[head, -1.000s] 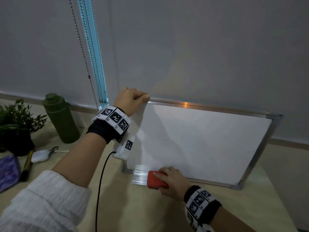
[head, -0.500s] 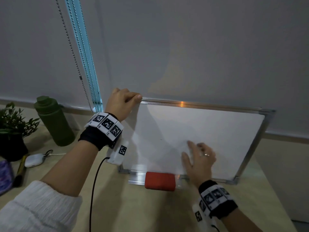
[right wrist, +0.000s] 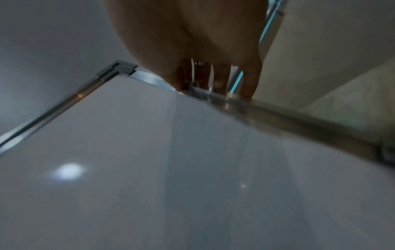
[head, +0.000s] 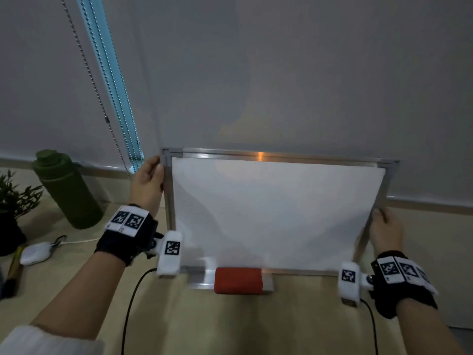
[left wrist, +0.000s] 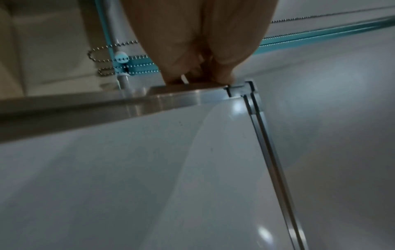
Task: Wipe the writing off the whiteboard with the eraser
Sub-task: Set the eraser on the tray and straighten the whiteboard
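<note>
The whiteboard (head: 276, 211) stands on the table, leaning back against the blind, its white face bare of writing. A red eraser (head: 238, 280) lies on the metal tray at the board's bottom edge, with no hand on it. My left hand (head: 149, 180) grips the board's left frame near the top corner; in the left wrist view the left hand (left wrist: 198, 72) has its fingers curled on the whiteboard's frame (left wrist: 181, 94). My right hand (head: 384, 230) grips the right frame about halfway down; the right wrist view shows the right hand (right wrist: 213, 81) with fingers wrapped round the whiteboard's frame edge (right wrist: 278, 115).
A green bottle (head: 67, 189) and a potted plant (head: 15, 203) stand at the left. A white pouch with a clip (head: 38, 252) and a marker (head: 12, 272) lie near them. A bead chain (head: 97, 85) hangs by the blind. Cables trail from both wrists over the table (head: 230, 324).
My right hand let go of the eraser on the tray, passed over the board's face and took hold of the right frame. My left hand shifted from the top edge to the left frame.
</note>
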`<state>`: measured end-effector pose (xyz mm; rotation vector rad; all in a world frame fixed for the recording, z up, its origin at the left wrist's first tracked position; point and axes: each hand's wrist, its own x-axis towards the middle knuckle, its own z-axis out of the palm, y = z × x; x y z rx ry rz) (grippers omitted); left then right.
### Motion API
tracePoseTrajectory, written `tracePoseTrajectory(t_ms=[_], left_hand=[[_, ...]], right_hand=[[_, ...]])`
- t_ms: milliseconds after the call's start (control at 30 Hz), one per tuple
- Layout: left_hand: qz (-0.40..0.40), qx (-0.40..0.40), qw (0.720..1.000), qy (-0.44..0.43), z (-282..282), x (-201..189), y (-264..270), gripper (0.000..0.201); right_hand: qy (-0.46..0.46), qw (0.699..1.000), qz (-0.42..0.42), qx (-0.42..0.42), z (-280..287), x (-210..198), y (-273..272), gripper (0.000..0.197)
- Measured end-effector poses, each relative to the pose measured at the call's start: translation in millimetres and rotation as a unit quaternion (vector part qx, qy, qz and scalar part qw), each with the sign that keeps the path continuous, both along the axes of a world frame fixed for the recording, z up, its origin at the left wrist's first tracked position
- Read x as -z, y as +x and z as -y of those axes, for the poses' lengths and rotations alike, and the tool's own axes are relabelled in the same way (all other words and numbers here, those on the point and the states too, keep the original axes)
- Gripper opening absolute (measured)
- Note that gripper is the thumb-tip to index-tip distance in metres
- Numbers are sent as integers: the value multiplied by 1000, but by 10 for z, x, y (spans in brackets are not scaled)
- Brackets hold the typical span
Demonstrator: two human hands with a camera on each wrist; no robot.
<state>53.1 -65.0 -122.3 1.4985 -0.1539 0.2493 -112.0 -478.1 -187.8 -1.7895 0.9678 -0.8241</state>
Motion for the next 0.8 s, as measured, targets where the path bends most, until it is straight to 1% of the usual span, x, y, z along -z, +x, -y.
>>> tracePoseTrajectory(t_ms=[33,100,200,267,433,566,800], left_hand=[[-3,21,1000,-4,-40,32,21,26],[-11,65,998,-4,-124,82,32,26],[-41,123,990,54,-219,157,8,26],[-62,143,984,86,-245,230,-4,27],[-75,120,987,82,-185,244,114,33],[-67,102,991,59,-118,231,271,38],[-57,77,995,30,26,171,659,40]], right_hand=[[-6,1000,-13,-26,74,63,3,33],[10,998,-21,-60,166,187,-12,39],[47,996,-14,-80,260,292,-40,41],[59,995,-17,-84,270,291,-46,42],[89,993,-8,-76,328,299,30,41],[109,992,34,-56,300,231,139,43],[81,992,89,-31,264,89,484,41]])
